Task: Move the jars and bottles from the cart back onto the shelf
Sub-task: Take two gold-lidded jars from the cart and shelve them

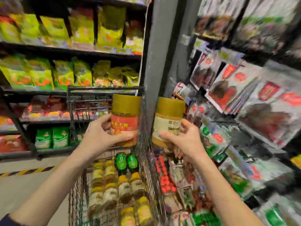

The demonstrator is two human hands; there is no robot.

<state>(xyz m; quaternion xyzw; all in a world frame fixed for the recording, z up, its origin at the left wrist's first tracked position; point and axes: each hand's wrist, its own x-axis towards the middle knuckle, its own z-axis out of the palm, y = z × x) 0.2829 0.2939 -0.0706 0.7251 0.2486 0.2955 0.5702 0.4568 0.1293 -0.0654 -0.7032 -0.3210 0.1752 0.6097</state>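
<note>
My left hand [99, 134] grips a jar with a gold lid and a red label [126, 118], held upright above the wire cart [73, 111]. My right hand [182, 137] holds a second gold-lidded jar with a pale label [167, 118], just past the cart's right side. Down in the cart lie several jars with yellow lids [114, 190] and two green-capped bottles [127, 161]. The whole view is blurred by motion.
Dark shelves on the left carry yellow-green bags [65, 75] and green packets [52, 137]. A grey pillar [156, 54] stands behind the cart. Racks on the right hold hanging packets [228, 88] and small red-capped items [166, 176]. A striped floor line [27, 171] runs at the left.
</note>
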